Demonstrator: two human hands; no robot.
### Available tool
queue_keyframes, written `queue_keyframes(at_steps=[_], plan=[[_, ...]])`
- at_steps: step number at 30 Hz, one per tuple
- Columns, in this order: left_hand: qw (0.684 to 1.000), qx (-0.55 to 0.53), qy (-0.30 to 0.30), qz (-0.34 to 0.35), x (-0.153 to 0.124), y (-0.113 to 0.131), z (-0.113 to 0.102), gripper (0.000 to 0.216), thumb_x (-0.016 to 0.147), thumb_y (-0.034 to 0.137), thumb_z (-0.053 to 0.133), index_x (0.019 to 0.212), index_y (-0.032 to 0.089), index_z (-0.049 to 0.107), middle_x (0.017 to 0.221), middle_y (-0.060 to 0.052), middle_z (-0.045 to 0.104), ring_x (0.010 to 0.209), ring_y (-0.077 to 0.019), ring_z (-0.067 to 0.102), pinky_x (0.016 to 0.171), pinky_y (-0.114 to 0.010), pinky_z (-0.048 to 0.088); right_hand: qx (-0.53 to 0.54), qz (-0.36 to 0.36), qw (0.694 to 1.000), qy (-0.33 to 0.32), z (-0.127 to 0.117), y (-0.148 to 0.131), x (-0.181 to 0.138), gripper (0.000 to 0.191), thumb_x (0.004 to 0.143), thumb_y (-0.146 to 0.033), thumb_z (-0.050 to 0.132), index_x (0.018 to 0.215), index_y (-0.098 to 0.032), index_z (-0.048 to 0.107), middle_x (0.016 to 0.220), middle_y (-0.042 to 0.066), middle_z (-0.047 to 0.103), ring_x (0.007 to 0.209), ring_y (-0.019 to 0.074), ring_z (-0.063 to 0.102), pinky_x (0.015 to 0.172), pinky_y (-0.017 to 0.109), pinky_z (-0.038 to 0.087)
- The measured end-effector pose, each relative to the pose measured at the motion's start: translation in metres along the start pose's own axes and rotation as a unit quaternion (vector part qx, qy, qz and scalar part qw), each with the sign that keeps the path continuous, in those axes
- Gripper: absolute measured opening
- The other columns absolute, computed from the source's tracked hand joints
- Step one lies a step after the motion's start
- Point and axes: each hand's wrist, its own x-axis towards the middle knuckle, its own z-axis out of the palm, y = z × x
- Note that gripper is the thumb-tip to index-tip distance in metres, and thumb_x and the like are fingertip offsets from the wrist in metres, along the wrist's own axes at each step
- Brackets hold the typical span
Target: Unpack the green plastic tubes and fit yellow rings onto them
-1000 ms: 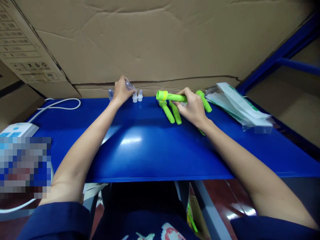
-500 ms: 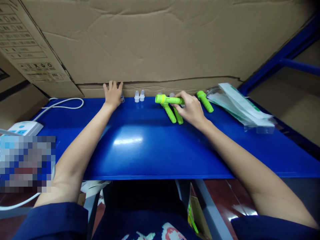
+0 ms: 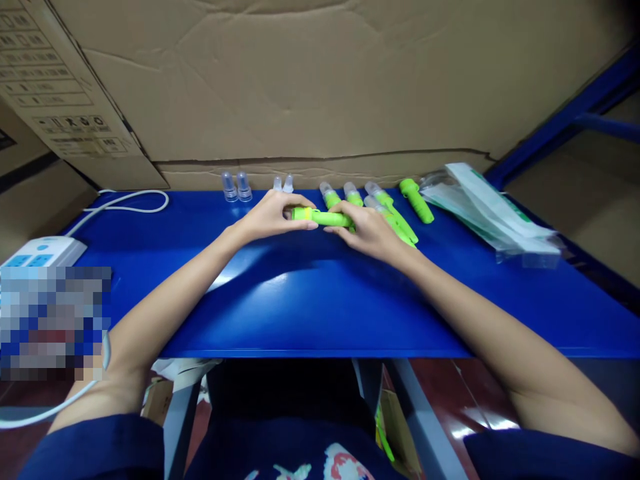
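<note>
A lime-green flashlight body (image 3: 327, 218) with a yellow ring lies level between my hands, above the blue table. My right hand (image 3: 370, 230) is closed round its right end. My left hand (image 3: 273, 217) has thumb and fingers about the ringed left end; whether a clear cap sits inside that grasp is hidden. Behind my left hand stand two clear plastic caps (image 3: 237, 187) and two smaller whitish caps (image 3: 283, 183), the latter partly covered. Several green flashlights with clear caps (image 3: 393, 210) lie beyond my right hand. One capless green flashlight body (image 3: 417, 200) lies farther right.
Plastic bags with white and green strips (image 3: 493, 210) lie at the table's right. A white power strip (image 3: 53, 252) and its cable (image 3: 135, 209) occupy the left. Cardboard (image 3: 290, 87) walls the back of the blue table (image 3: 310, 307).
My left hand has come from the clear caps at the back left to the flashlight's ringed end. My right hand has moved slightly left and nearer with the flashlight, uncovering the capped ones.
</note>
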Motion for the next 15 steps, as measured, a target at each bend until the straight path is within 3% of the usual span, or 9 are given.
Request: queue_keyframes(at_steps=[9, 15], plan=[[0.98, -0.168, -0.091, -0.061, -0.0106, -0.0054, -0.0026, 0.054, 0.088, 0.046, 0.076, 0.129, 0.012, 0.075, 0.096, -0.009, 0.084, 0.081, -0.0175, 0.076, 0.079, -0.026, 0.06, 0.136, -0.024, 0.988, -0.075, -0.0073, 0.001, 0.0058, 0.046, 0.089, -0.06, 0.069, 0.101, -0.016, 0.072, 0.072, 0.002, 0.067, 0.061, 0.0159, 0.052, 0.062, 0.028, 0.036], [0.968, -0.209, -0.106, -0.086, -0.0111, -0.005, -0.0015, 0.049, 0.089, 0.044, 0.077, 0.124, 0.011, 0.078, 0.093, -0.011, 0.084, 0.08, -0.0192, 0.079, 0.083, -0.031, 0.065, 0.147, -0.018, 0.985, -0.091, -0.0097, -0.0017, 0.0052, 0.046, 0.088, -0.058, 0.07, 0.1, -0.014, 0.074, 0.07, 0.001, 0.065, 0.058, 0.0141, 0.049, 0.06, 0.027, 0.035]])
